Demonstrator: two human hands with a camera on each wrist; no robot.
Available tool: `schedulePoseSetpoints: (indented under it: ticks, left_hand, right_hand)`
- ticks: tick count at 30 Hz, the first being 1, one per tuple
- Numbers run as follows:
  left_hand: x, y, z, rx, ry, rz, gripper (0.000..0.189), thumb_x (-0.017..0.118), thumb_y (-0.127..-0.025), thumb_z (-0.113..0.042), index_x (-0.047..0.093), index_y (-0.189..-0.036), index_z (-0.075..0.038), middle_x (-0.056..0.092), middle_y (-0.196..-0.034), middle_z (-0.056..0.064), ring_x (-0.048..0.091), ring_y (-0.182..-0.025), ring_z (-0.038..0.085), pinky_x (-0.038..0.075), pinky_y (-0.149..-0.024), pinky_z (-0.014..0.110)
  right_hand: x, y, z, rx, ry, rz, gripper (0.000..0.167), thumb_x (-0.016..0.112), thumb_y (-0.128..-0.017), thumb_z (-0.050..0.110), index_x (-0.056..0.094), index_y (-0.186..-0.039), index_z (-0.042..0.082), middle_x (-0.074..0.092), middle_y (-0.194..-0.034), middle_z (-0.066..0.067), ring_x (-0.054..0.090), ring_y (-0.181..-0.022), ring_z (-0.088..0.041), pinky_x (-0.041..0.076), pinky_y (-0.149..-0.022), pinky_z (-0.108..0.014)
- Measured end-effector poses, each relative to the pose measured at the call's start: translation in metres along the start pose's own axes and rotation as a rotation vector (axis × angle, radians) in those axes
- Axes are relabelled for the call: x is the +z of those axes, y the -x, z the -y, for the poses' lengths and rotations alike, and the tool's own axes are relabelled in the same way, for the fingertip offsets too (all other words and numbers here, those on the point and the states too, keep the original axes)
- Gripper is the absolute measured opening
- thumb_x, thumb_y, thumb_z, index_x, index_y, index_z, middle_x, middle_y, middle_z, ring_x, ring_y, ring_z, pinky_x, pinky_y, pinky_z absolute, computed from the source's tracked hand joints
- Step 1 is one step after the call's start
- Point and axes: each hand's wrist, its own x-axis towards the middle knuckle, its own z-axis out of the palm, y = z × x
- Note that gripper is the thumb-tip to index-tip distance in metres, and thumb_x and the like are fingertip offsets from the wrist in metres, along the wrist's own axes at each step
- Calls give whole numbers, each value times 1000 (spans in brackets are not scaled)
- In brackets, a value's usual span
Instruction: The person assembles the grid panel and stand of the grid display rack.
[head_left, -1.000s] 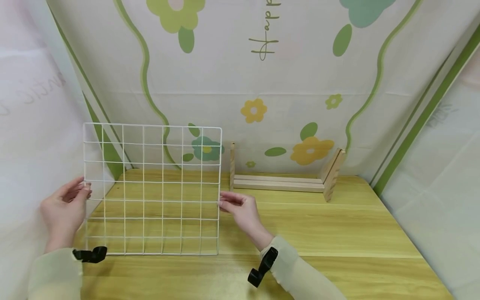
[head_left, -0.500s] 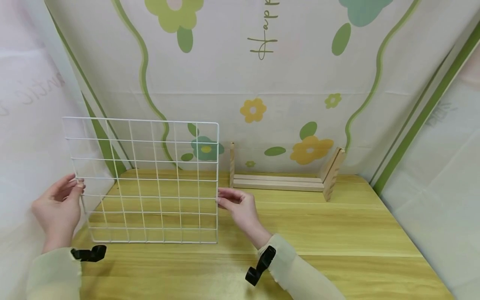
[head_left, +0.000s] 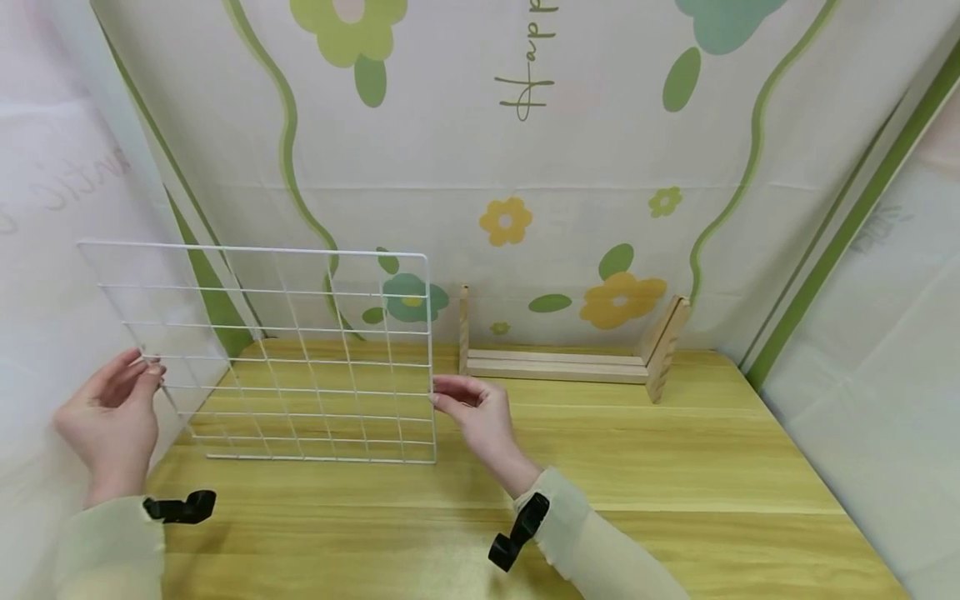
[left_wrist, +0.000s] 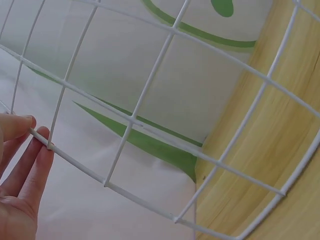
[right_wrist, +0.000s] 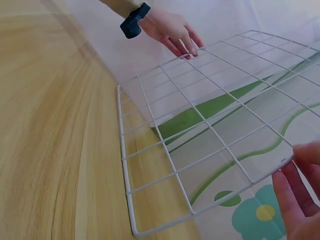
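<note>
A white wire grid panel (head_left: 307, 362) is held up over the left part of the wooden table, tilted with its upper edge nearer the head camera. My left hand (head_left: 108, 421) pinches its left edge wire between thumb and fingers, as the left wrist view confirms at the rim next to the fingers (left_wrist: 37, 172). On the opposite edge, my right hand (head_left: 480, 421) pinches the wire about halfway along. In the right wrist view both hands grip the panel from its two sides. Whether the lower edge touches the table cannot be told.
A pale wooden stand (head_left: 555, 368) with two uprights and a low grooved crossbar stands at the back of the table (head_left: 637, 475), right of the panel. Flower-printed cloth (head_left: 570, 150) hangs behind, with further cloth walls at left and right.
The panel has gone from nearly upright to tilted; its lower edge swung away and its upper left corner came out to the left. My left hand shifted slightly left; the stand is unmoved.
</note>
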Motion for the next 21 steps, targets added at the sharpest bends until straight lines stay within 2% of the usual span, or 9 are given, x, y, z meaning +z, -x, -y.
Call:
schedulePoseSetpoints:
  ticks: [3, 6, 10, 14, 16, 18, 21]
  left_hand:
    - [0, 1, 2, -20, 121, -13, 35, 79, -82, 12, 73, -116, 7, 77, -89, -3, 73, -78, 4, 55, -75, 14]
    - [1, 1, 2, -35, 169, -23, 35, 80, -81, 12, 73, -115, 8, 77, -89, -1, 73, -77, 5, 55, -75, 17]
    - [2, 5, 0, -93, 159, -37, 39, 82, -80, 9, 73, -118, 4, 77, -96, 0, 73, -83, 6, 55, -78, 15]
    - [0, 15, -7, -173, 182, -109, 49, 87, -76, 6, 73, -123, -3, 75, -112, 3, 72, -91, 8, 53, -80, 11]
    - [1, 22, -11, -172, 205, -154, 52, 89, -74, 5, 73, -123, -4, 73, -116, 5, 71, -93, 11, 53, -82, 12]
    - [3, 28, -14, -141, 224, -175, 52, 89, -73, 6, 73, -122, -2, 72, -118, 8, 70, -94, 14, 54, -84, 13]
    - [10, 37, -17, -90, 238, -140, 52, 90, -72, 7, 72, -121, 1, 73, -116, 11, 70, -94, 17, 54, -85, 15]
  right_hand:
    - [0, 0, -1, -18, 29, 4, 22, 79, -88, 0, 77, -110, 0, 75, -104, -12, 71, -92, -18, 60, -80, -26]
    - [0, 1, 0, -17, 38, 10, 22, 78, -88, -2, 76, -110, -2, 75, -104, -13, 71, -93, -19, 60, -80, -26]
    - [1, 3, 10, -19, 44, 18, 20, 76, -88, -6, 75, -109, -5, 75, -103, -14, 71, -92, -20, 60, -79, -26]
    - [4, 8, 24, -43, 41, 28, 20, 75, -89, -7, 74, -108, -8, 75, -102, -16, 71, -90, -18, 59, -79, -25]
    - [5, 9, 26, -51, 37, 32, 20, 75, -89, -7, 74, -109, -9, 75, -102, -16, 71, -90, -17, 59, -79, -25]
    - [6, 10, 27, -58, 35, 34, 20, 75, -89, -7, 74, -109, -9, 75, -102, -17, 71, -89, -16, 59, -79, -25]
    - [5, 10, 27, -61, 33, 29, 20, 75, -89, -7, 74, -109, -9, 74, -103, -18, 71, -90, -15, 59, -80, -25]
